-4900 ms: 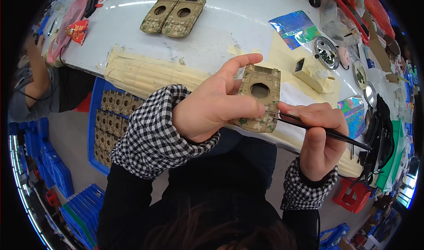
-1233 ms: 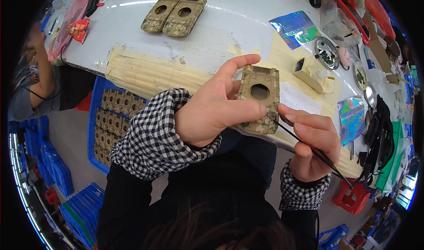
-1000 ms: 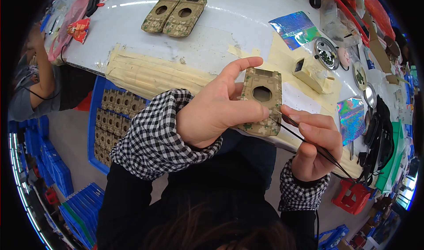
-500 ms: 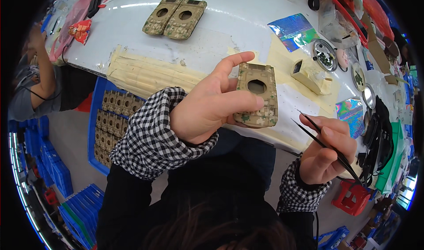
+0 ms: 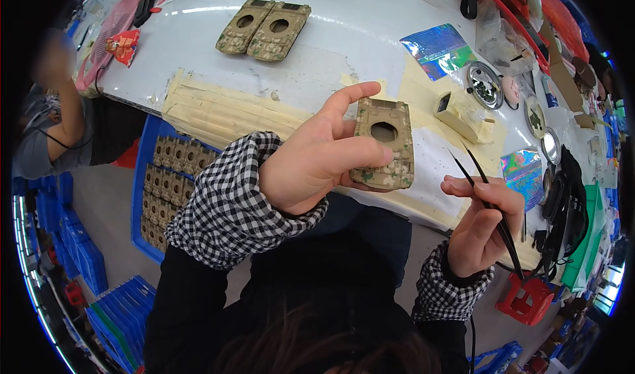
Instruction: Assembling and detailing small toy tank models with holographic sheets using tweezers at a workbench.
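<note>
Hands apart, the person gripped something in each. The left hand (image 5: 307, 159) clamped a camouflage hull (image 5: 403, 146) over the near edge of the worktable (image 5: 331, 23), thumb laid across its top face just below the round opening, forefinger stretched past one upper corner; the fingers underneath were hidden. At four o'clock from that hull, the right hand (image 5: 486, 222) held black tweezers (image 5: 507, 237), their tips spread, pointing toward eleven o'clock and clear of the hull. Whether anything tiny sat on the tips could not be told.

Just beside the hull, between three and four o'clock, lay a white sheet (image 5: 438, 175) with dark specks. Near two o'clock stood a cream block (image 5: 463, 117), then a round metal dish (image 5: 477, 72) of dark green bits. A shiny packet (image 5: 436, 48) lay at one o'clock. Between ten and eleven, two matching hulls (image 5: 261, 40) rested side by side. Toward half past eight, a blue tray (image 5: 137, 222) carried rows of similar hulls (image 5: 159, 205). Farther out, at nine, showed a co-worker's arm (image 5: 68, 119).
</note>
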`<state>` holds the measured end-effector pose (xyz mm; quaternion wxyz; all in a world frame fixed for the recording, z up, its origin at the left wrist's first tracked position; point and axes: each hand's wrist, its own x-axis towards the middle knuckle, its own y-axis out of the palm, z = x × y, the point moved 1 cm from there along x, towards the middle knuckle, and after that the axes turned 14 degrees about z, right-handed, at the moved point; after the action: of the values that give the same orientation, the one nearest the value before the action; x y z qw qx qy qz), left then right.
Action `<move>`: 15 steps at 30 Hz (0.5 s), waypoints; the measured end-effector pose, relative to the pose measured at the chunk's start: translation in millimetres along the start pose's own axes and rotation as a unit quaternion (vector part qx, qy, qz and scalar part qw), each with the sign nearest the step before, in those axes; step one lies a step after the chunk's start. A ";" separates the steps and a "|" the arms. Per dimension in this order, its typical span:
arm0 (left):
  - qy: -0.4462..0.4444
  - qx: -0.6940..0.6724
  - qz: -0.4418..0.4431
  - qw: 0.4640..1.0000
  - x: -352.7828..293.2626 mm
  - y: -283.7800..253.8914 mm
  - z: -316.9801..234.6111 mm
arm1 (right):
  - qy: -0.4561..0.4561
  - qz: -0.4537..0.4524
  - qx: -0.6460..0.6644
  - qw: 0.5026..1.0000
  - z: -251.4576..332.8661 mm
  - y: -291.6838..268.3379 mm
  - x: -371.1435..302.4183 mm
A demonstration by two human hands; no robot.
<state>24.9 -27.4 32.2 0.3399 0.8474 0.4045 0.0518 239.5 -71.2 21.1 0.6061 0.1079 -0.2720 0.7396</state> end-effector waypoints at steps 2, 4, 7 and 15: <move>-0.003 0.002 -0.001 1.000 -0.1 0.1 0.1 | 0.003 0.009 0.017 1.000 1.3 1.1 0.4; -0.006 0.004 -0.002 1.000 0.0 0.1 1.4 | -0.004 0.021 0.043 0.999 3.5 3.3 0.3; 0.010 0.013 0.004 1.000 0.7 1.5 3.8 | 0.016 0.038 0.024 0.999 10.7 8.7 2.6; 0.010 0.021 0.040 0.999 1.0 2.8 3.8 | 0.009 0.052 0.002 0.999 9.4 10.3 1.2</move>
<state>28.8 -30.0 30.8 0.3157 0.8691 0.3751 0.0653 227.7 -76.4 26.6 0.5691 0.0878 -0.2704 0.7716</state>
